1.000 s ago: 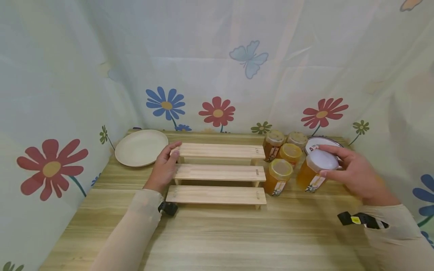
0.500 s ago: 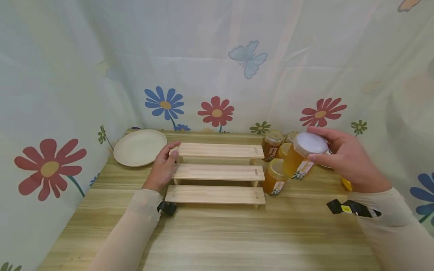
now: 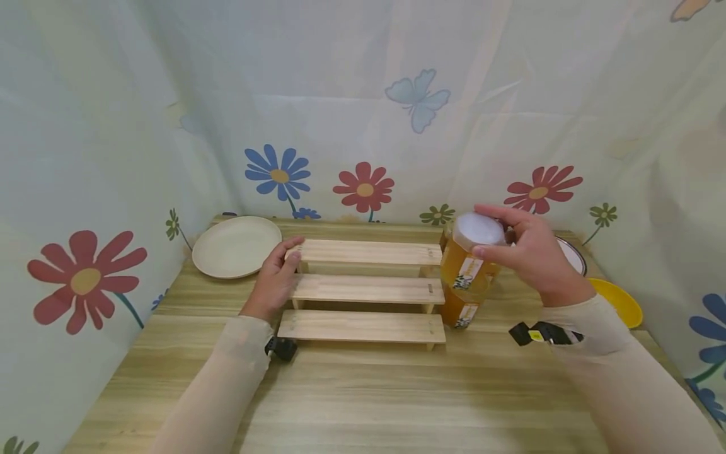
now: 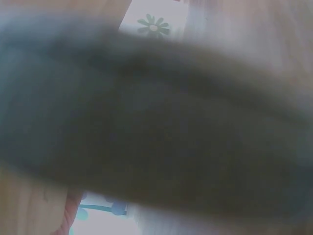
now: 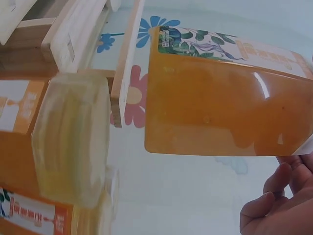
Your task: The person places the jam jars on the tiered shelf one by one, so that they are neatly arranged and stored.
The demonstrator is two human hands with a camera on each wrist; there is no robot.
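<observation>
A three-tier wooden stand (image 3: 368,288) sits on the table. My left hand (image 3: 273,277) grips the left end of its top tier, thumb on the near side. In my right hand (image 3: 535,258) is a jar of amber honey (image 3: 460,263) with a white lid, held by the lid between thumb and fingers. It hangs tilted just right of the stand, above a standing honey jar (image 3: 460,310). The right wrist view shows the raised jar (image 5: 220,107) apart from the yellow-lidded jar (image 5: 71,139). Other jars behind are mostly hidden in the head view. A dark blur fills most of the left wrist view.
A cream plate (image 3: 237,247) lies at the back left. Toward the right edge are a dark-rimmed white plate (image 3: 573,257), partly covered by my hand, and a yellow dish (image 3: 618,302). A flowered curtain (image 3: 317,113) hangs behind the wooden table (image 3: 363,397).
My right hand has lifted the white-lidded honey jar and carried it left, over the other jars toward the stand. The yellow dish has come into sight. My left hand stays put.
</observation>
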